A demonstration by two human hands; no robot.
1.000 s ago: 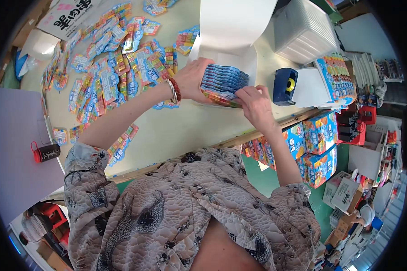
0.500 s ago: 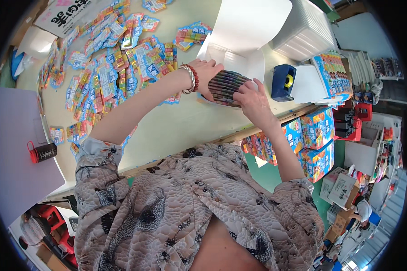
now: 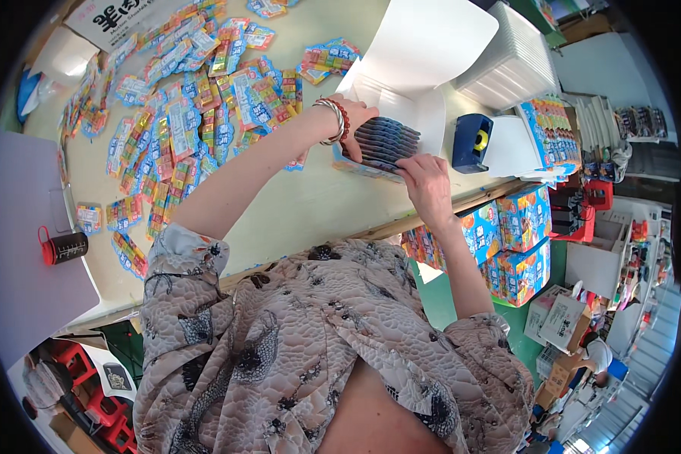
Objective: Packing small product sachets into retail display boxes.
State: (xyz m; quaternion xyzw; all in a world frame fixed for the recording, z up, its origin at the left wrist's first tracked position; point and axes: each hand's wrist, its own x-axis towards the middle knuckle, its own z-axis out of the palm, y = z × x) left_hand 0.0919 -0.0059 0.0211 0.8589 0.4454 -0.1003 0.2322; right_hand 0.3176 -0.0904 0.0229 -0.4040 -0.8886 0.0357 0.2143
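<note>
An open cardboard box [image 3: 433,125] with a raised white lid stands at the far edge of my reach, its coloured front wall facing me. Inside its front part sits a row of flat, dark-edged packs [image 3: 386,141], pressed close together. My left hand [image 3: 353,125] grips the row at its left end, thumb on the near side and fingers over the far side. At the near right corner, my right hand [image 3: 427,178] has its fingers pinched on the nearest pack, close to the box's front edge. Its fingertips partly hide the contact there.
Many loose colourful blister packs [image 3: 183,132] lie left of the box. A blue tape dispenser [image 3: 473,142] stands to its right, with stacked clear plastic trays [image 3: 511,57] behind. Printed cartons [image 3: 523,219] are piled beyond the table edge. A dark bottle [image 3: 64,247] lies at far left.
The row of packs has gone down into the box from a tilted hold above its front. My right hand has shifted from the row's right end to its near corner.
</note>
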